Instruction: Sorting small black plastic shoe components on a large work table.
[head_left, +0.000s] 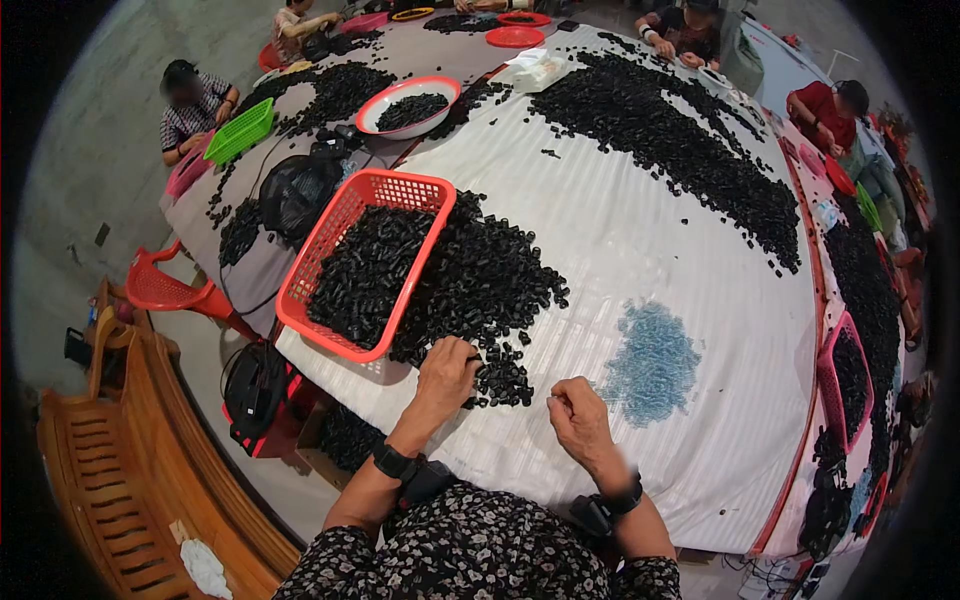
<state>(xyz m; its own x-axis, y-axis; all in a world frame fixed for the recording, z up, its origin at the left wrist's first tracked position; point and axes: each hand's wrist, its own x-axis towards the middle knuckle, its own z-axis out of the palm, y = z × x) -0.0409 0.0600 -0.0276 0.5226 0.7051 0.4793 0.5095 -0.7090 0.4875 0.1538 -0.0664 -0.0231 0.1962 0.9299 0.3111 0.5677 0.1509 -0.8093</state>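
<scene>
My left hand (pixel 446 376) is at the near edge of a heap of small black plastic parts (pixel 485 270), its fingers closed in a pinch with a small dark piece at the tips. To its right, above the white cloth, my right hand (pixel 582 418) has thumb and fingers pressed together; whatever it holds is too small to make out. A red-orange plastic basket (pixel 365 352), full of the same black parts, stands left of the heap. Beyond my right hand lies a flat pile of tiny clear-blue pieces (pixel 652 362).
A long spread of black parts (pixel 670 140) covers the table's far side. A red-rimmed white basin (pixel 408 108) and a green basket (pixel 240 132) stand at the far left. Several people sit around the tables. A wooden bench (pixel 130 470) is at my left, a pink basket (pixel 846 380) at far right.
</scene>
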